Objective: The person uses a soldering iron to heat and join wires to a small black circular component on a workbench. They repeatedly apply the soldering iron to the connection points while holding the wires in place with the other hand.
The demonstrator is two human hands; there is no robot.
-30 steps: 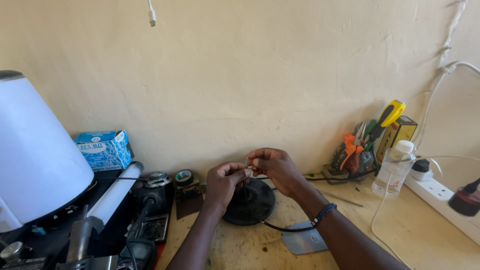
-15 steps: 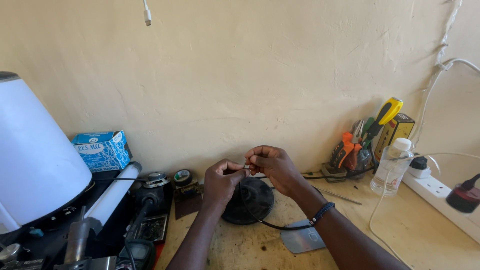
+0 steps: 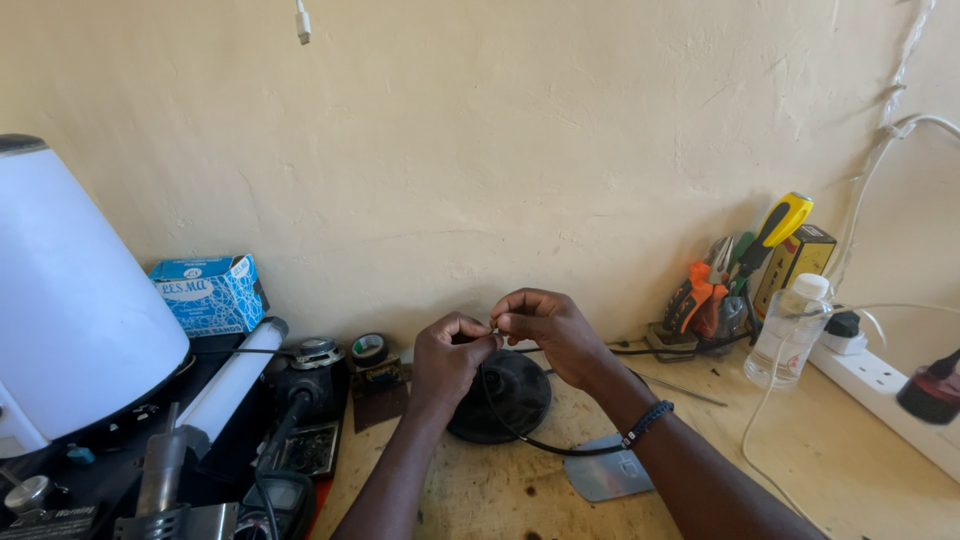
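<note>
- Pinching the bare end of a thin black wire [image 3: 520,436] between them, the left hand [image 3: 452,352] and right hand [image 3: 545,325] meet fingertip to fingertip above the bench [image 3: 500,490], just in front of the wall.
- Both hands are closed in a fine pinch on the wire end; the tip itself is too small to make out.
- From the pinch the wire drops toward 6 o'clock, loops across a black disc [image 3: 500,395] and curves toward 4 o'clock under the right wrist, which wears a dark beaded bracelet [image 3: 648,422].
- The wire looks light, limp and easily kinked; its stripped strands would likely fray, so it is best gripped close to the end, on the insulation.
- A grey flat plate [image 3: 605,470] lies at 5 o'clock of the hands.
- At 9 o'clock sit a tape roll [image 3: 369,349], a white tube [image 3: 232,385] and a blue box [image 3: 208,293]; further out stands a big white dome [image 3: 70,300].
- At 3 o'clock a clear bottle [image 3: 790,330] stands beside a cluster of pliers and a screwdriver [image 3: 775,228], with a white power strip [image 3: 880,395] beyond.
</note>
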